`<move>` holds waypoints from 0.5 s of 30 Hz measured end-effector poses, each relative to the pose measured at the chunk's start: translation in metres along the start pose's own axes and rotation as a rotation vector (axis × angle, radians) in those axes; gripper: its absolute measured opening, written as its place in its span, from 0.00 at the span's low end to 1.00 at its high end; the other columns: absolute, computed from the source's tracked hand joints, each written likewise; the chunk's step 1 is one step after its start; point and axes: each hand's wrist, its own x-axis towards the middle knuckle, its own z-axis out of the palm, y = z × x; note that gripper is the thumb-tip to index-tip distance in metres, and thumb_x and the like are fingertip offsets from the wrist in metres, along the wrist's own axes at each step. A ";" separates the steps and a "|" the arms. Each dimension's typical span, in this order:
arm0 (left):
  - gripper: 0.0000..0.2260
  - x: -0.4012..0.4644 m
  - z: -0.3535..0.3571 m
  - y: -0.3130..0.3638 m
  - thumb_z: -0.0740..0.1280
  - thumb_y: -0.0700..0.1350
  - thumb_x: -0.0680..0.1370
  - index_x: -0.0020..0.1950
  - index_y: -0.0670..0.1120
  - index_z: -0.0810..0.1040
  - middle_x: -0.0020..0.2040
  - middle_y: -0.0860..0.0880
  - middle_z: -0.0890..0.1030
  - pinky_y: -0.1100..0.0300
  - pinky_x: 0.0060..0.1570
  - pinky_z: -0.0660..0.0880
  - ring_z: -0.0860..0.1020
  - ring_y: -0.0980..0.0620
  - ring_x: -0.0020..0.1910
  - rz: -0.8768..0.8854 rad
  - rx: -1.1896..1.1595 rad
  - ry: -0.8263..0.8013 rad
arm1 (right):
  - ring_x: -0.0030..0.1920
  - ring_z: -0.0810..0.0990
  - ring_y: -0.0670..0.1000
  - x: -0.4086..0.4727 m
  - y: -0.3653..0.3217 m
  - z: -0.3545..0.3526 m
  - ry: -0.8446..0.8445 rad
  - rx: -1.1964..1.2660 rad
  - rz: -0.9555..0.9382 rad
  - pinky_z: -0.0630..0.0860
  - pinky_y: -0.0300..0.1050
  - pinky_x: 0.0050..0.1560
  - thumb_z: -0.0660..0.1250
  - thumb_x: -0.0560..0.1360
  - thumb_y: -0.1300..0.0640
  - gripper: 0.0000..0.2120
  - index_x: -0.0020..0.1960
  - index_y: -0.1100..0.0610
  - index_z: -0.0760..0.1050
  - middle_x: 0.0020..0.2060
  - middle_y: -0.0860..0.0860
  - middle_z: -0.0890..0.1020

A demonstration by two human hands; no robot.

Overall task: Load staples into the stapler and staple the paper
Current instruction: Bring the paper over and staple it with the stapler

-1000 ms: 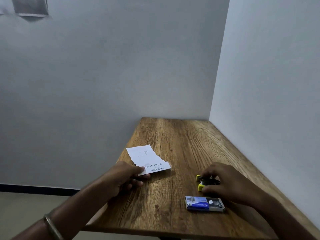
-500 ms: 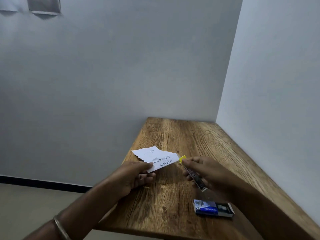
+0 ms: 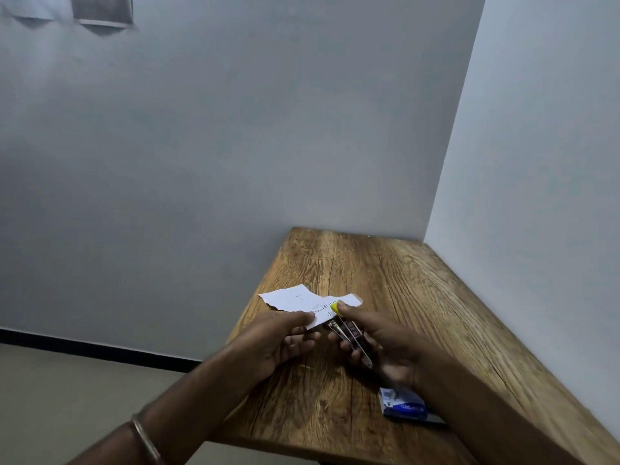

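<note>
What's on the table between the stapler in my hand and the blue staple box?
In the head view, only the right hand holding the stapler and bare wooden table lie between it and the staple box.

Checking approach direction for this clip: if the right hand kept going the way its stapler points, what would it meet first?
The paper. The right hand aims the stapler up-left, its yellow tip already at the paper's edge, which the left hand pinches. Depth is unclear, so actual contact is uncertain.

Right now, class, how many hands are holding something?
2. The left hand pinches the paper over the table's left edge; the right hand grips the stapler beside it.
</note>
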 end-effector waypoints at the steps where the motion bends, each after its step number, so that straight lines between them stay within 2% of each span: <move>1: 0.14 0.000 0.000 0.000 0.72 0.36 0.74 0.57 0.32 0.77 0.37 0.40 0.83 0.64 0.25 0.79 0.84 0.50 0.30 0.003 0.003 0.001 | 0.30 0.77 0.46 0.001 0.001 -0.001 -0.001 0.001 -0.011 0.71 0.34 0.23 0.74 0.70 0.47 0.20 0.54 0.61 0.80 0.37 0.56 0.83; 6: 0.12 0.000 0.000 -0.001 0.74 0.36 0.73 0.53 0.33 0.79 0.35 0.41 0.85 0.63 0.27 0.79 0.85 0.50 0.32 0.013 0.046 -0.020 | 0.31 0.76 0.47 0.005 0.002 -0.005 -0.010 0.009 -0.032 0.70 0.35 0.24 0.75 0.71 0.47 0.21 0.56 0.60 0.79 0.38 0.56 0.82; 9: 0.10 0.000 0.000 -0.002 0.75 0.37 0.73 0.51 0.34 0.80 0.38 0.40 0.86 0.63 0.28 0.80 0.85 0.50 0.34 0.028 0.078 -0.038 | 0.31 0.76 0.46 0.008 0.001 -0.004 -0.002 -0.019 -0.041 0.70 0.35 0.24 0.75 0.71 0.46 0.20 0.54 0.60 0.80 0.38 0.55 0.82; 12: 0.11 0.001 -0.001 -0.003 0.75 0.37 0.72 0.52 0.34 0.81 0.41 0.39 0.86 0.63 0.30 0.81 0.85 0.50 0.35 0.040 0.080 -0.050 | 0.31 0.76 0.46 0.012 0.002 -0.002 0.010 -0.041 -0.057 0.70 0.35 0.24 0.77 0.67 0.45 0.23 0.54 0.60 0.81 0.37 0.55 0.83; 15: 0.08 0.000 -0.001 -0.003 0.74 0.37 0.73 0.49 0.34 0.82 0.37 0.41 0.85 0.64 0.29 0.80 0.84 0.52 0.33 0.050 0.079 -0.060 | 0.31 0.78 0.47 0.014 0.005 -0.001 0.045 -0.040 -0.060 0.71 0.35 0.24 0.79 0.63 0.45 0.26 0.53 0.61 0.81 0.37 0.55 0.84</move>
